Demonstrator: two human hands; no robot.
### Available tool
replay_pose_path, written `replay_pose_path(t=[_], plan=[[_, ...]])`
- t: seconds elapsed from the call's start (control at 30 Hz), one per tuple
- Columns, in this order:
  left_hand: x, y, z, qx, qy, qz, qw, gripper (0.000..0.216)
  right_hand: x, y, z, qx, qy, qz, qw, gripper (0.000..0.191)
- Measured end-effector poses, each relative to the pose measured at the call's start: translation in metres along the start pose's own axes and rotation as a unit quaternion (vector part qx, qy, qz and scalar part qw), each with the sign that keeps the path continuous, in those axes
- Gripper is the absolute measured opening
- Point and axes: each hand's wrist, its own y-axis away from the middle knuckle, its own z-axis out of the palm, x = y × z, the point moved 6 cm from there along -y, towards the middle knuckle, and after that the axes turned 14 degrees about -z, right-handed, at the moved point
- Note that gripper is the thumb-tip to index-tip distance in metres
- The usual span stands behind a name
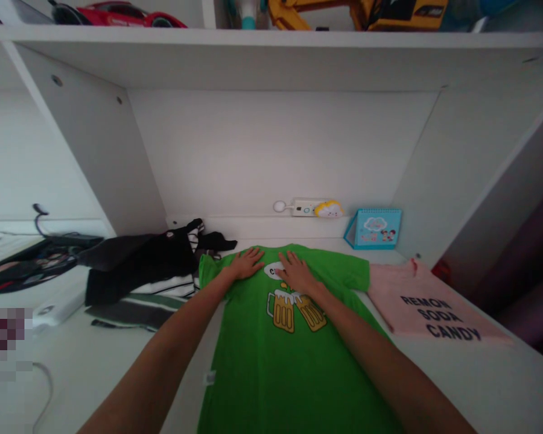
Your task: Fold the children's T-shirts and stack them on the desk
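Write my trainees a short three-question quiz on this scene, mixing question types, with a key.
1. True or false: the left hand and right hand both rest on the bright green cloth T-shirt.
2. Where does the heap of black and striped cloth garments lie? (a) left of the T-shirt (b) right of it (c) on top of it
3. Fill in: the pink cloth shirt reads "REMON ____ CANDY".

Key: 1 true; 2 a; 3 SODA.

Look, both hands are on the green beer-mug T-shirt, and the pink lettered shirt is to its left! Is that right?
Not quite: the head view shows the pink cloth shirt with black letters to the right of the green cloth T-shirt. The left hand and right hand do lie on the green one.
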Motion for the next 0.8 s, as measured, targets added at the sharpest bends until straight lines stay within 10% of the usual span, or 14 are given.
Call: replay_pose_path(t=[0.23,0.47,0.67,0.8], plan=[[-0.001,0.023,0.007,-0.007,-0.003,0.017,1.000,0.065,-0.139,0.106,-0.001,-0.094,-0.106,-0.237,0.961,0.074],[-0.006,0.030,0.000,-0.028,-0.003,0.010,1.000,0.057,-0.180,0.200,0.044,0.058,0.021,-0.296,0.953,0.045],[-0.050,0.042,-0.056,0.081,-0.043,-0.165,0.982,0.045,-0.204,0.194,0.033,0.038,-0.048,-0.202,0.977,0.030],[-0.086,0.060,-0.072,0.101,-0.033,-0.245,0.964,0.040,-0.245,0.160,0.017,0.016,-0.051,-0.138,0.989,0.054]])
